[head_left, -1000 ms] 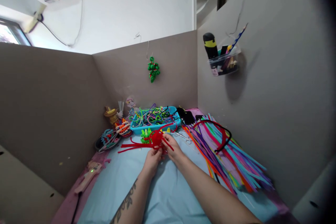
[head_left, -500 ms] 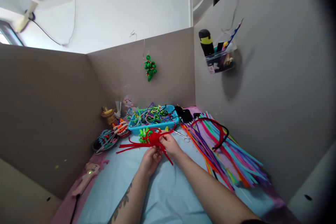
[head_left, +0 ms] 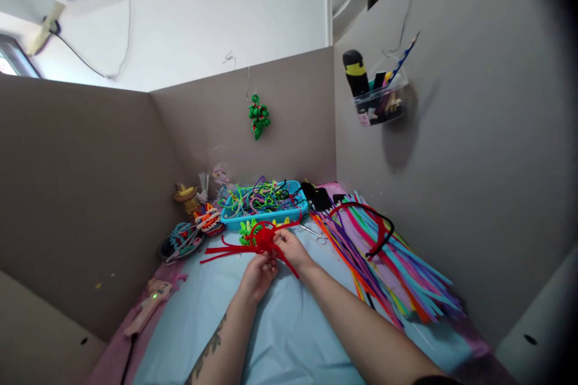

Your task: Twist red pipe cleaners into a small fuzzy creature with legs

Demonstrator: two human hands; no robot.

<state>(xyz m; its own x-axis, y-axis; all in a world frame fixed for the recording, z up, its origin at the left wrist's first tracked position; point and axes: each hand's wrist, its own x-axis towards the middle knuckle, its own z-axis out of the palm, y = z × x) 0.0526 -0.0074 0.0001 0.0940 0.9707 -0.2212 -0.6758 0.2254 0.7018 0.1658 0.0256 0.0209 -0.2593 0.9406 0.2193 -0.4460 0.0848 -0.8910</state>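
Observation:
Both hands hold a red pipe-cleaner piece (head_left: 265,239) with a round, dense middle and several long strands trailing to the left and right. My left hand (head_left: 261,274) pinches its lower edge from below. On the right side, my right hand (head_left: 289,248) grips it between thumb and fingers; a red strand slants down under that hand. Just behind the red piece sit small green pipe-cleaner pieces (head_left: 247,232), partly covered by it. Scissors (head_left: 316,233) lie to the right of my right hand.
A blue tray (head_left: 230,224) of tangled pipe-cleaner scraps stands behind. Bundled coloured pipe cleaners (head_left: 383,258) spread over the right side. At left are a dark bowl (head_left: 163,252) and a pink glue gun (head_left: 147,313). Partitions surround the light-blue table cover (head_left: 289,337).
The red strand at lower right has shifted slightly up towards my right wrist. Both hands stay almost in place, still holding the red piece.

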